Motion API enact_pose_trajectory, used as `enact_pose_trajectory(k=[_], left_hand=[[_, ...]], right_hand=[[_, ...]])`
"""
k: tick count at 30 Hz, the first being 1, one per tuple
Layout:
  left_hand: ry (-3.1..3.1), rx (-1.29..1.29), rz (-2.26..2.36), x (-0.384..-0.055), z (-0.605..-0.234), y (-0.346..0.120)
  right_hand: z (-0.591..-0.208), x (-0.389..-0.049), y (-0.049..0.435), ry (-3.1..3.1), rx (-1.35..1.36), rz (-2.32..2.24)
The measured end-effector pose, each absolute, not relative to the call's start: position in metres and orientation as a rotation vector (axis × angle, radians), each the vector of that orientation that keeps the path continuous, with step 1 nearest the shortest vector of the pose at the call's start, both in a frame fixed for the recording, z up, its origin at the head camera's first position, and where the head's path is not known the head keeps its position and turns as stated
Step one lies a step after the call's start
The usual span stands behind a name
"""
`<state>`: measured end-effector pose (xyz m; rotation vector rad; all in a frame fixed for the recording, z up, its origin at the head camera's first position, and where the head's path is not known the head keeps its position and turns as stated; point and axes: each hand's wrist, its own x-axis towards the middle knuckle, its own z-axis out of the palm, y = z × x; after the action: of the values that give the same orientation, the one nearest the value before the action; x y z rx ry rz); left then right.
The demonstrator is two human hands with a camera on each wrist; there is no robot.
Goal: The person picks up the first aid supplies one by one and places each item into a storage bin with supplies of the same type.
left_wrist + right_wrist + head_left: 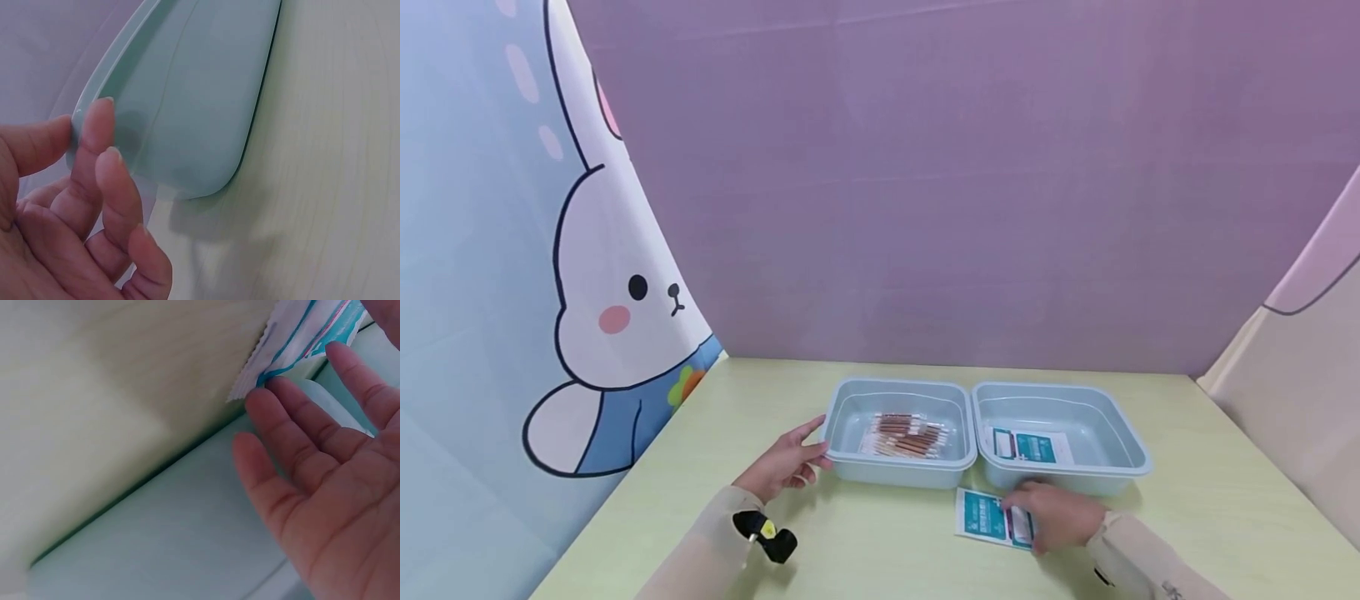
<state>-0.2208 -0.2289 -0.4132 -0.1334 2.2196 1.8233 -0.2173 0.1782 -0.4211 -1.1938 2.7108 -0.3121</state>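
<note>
My left hand point(786, 462) is at the left end of a pale blue-green plastic basin point(895, 475), its thumb and forefinger pinching the rim, as the left wrist view shows. Inside that basin lie several brown-stemmed swabs point(912, 435) in clear wrapping. In front of a second matching basin point(1067, 482), my right hand point(1060, 515) grips the right end of a flat teal-and-white printed packet point(985, 515). The right wrist view shows the packet's crimped edge by the fingertips, with part of it hidden. A similar packet point(1036, 448) lies inside the right basin.
Both basins stand side by side on a light wood-grain table point(775, 383). Behind it hangs a plain purple cloth point(925, 208). A cloth with a cartoon rabbit point(617, 308) covers the left side, and a pale cloth point(1300, 400) borders the right.
</note>
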Motion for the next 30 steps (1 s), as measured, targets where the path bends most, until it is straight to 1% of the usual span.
enact_pose_trajectory(k=[19, 27, 30], left_hand=[[2.224, -0.165, 1.839, -0.220, -0.416, -0.227], [2.205, -0.158, 1.862, -0.219, -0.417, -0.227], [2.198, -0.141, 1.867, -0.219, -0.416, -0.227]], right_hand=[[-0.424, -0.214, 0.181, 2.672, -1.061, -0.345], [-0.430, -0.213, 0.190, 2.554, -0.972, -0.615], [-0.430, -0.215, 0.196, 2.477, -0.995, -0.749]])
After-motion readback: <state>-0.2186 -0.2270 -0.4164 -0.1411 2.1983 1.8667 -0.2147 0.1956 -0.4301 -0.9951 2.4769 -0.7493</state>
